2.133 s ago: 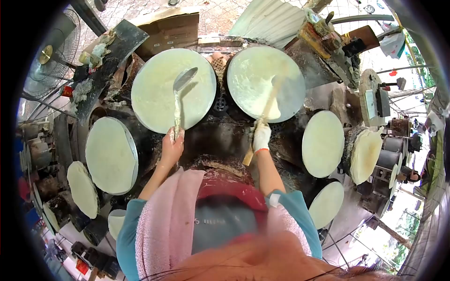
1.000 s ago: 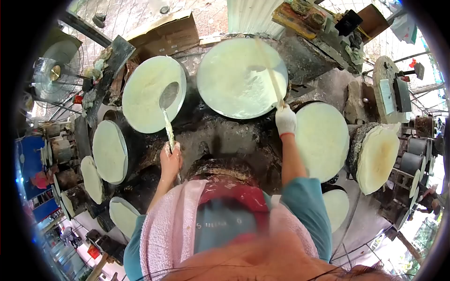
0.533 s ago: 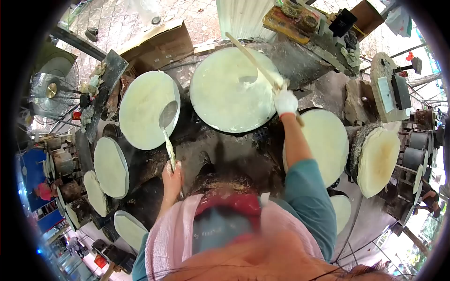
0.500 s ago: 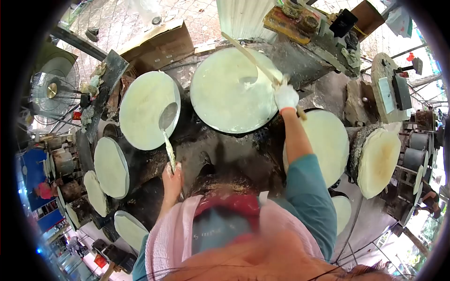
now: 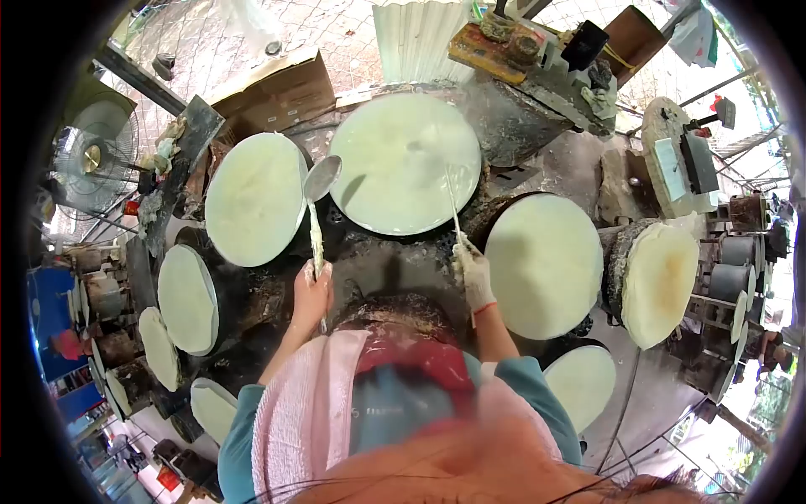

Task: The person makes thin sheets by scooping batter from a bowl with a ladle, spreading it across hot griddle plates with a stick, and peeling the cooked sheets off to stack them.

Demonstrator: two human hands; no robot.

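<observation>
My left hand (image 5: 312,290), bare, is closed around the batter-coated handle of a ladle (image 5: 323,176). The ladle's round bowl hangs over the gap between the left round griddle (image 5: 256,202) and the large middle griddle (image 5: 403,189). My right hand (image 5: 475,281), in a whitish glove, grips a thin pale stick (image 5: 454,197). Its upper part reaches over the right side of the middle griddle, where its far end is blurred. Pale batter or dough covers both griddles. The fingers of my right hand are partly hidden by the glove's back.
Another coated griddle (image 5: 544,265) stands to the right, beside one with a browned, raised sheet (image 5: 665,286). Several pale rounds line the left. A fan (image 5: 92,160), a cardboard box (image 5: 277,97) and a cluttered stand (image 5: 504,46) surround the work area.
My right hand with the stick has come back toward me and left, off the right griddle's edge. The ladle has shifted right, off the left griddle. The middle griddle's coating looks more even.
</observation>
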